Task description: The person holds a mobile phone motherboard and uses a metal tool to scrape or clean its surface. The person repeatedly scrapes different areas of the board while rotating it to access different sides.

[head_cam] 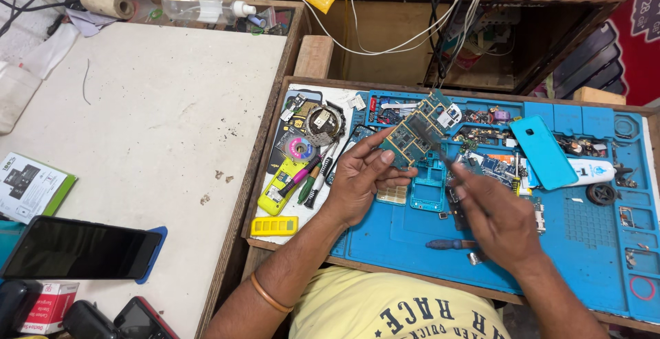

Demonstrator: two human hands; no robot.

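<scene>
Pinching the phone circuit board (414, 131) by its lower edge, the left hand (361, 177) held it above the blue mat (584, 243); light, stiff, probably fragile; the right hand (496, 216) gripped tweezers (432, 148) touching its face.

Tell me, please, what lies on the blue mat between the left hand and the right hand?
In the head view, a blue phone frame lies on the blue mat between the left hand and the right hand. The circuit board is held above it.

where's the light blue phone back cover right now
In the head view the light blue phone back cover lies tilted on the blue work mat, right of centre, just above the right hand and beside a white tube.
</scene>
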